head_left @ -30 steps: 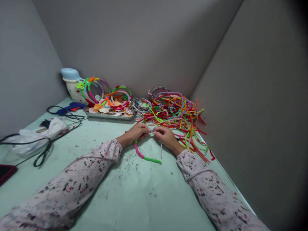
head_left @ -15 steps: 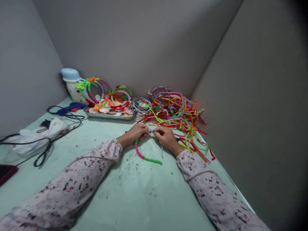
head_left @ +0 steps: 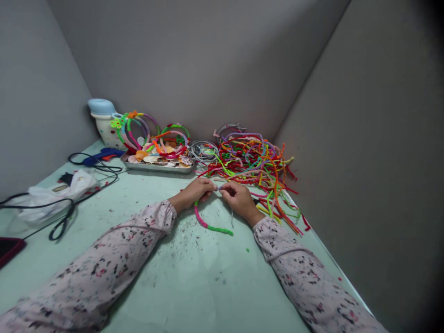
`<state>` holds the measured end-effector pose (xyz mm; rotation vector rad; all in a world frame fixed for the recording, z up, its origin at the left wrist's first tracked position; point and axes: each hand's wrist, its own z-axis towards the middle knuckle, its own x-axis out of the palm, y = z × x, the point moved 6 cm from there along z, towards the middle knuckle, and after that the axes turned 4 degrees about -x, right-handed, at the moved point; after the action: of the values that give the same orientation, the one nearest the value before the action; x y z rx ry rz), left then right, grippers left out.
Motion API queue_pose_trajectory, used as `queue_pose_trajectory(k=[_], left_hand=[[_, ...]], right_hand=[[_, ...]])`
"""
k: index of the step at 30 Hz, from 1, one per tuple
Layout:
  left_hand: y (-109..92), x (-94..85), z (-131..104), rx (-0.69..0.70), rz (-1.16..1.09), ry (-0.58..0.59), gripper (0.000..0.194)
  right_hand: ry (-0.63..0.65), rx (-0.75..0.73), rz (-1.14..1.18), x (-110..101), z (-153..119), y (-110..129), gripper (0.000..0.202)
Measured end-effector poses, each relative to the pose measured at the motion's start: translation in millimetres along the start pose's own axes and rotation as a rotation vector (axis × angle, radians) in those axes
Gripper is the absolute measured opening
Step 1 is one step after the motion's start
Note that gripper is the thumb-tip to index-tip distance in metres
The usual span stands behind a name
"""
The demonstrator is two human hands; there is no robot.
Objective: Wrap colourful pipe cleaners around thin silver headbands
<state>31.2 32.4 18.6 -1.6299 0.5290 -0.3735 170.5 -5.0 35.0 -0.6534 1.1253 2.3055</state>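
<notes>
Near the middle of the table, my left hand (head_left: 198, 191) is closed around a fuzzy strip (head_left: 201, 222), whose pink and green length curves down below the fingers. A short purplish piece shows between the fingertips of both hands. My right hand (head_left: 237, 196) pinches this piece from the other side, its fingers closed. A thin grey strand (head_left: 232, 217) hangs below the right fingers. What lies inside either grip is hidden.
A metal tray (head_left: 159, 168) holds shells and colourful hoops, with a blue-lidded white container (head_left: 106, 127) behind. Tangled fuzzy stems (head_left: 251, 159) lie back right beside wire coils (head_left: 204, 151). At left are a plastic bag (head_left: 45, 199), black cable (head_left: 71, 203) and blue-handled tool (head_left: 100, 156).
The right hand has shifted very slightly left, and the thin grey strand's hanging end has swung left. The pink and green strip's free end has moved slightly up and left.
</notes>
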Motion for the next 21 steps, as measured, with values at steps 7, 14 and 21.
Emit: queue_pose_trajectory(k=[7, 14, 21], left_hand=[[-1.5, 0.0, -1.3, -0.015, 0.002, -0.017, 0.019], [0.9, -0.7, -0.4, -0.029, -0.009, -0.023, 0.015], [-3.0, 1.2, -2.6, -0.031, 0.025, -0.022, 0.017]], right_hand=[[-0.015, -0.062, -0.041, -1.4, -0.5, 5.7, 0.014], [0.004, -0.163, -0.127, -2.3, -0.4, 15.8, 0.012], [0.078, -0.244, -0.331, 1.2, -2.5, 22.5, 0.013]])
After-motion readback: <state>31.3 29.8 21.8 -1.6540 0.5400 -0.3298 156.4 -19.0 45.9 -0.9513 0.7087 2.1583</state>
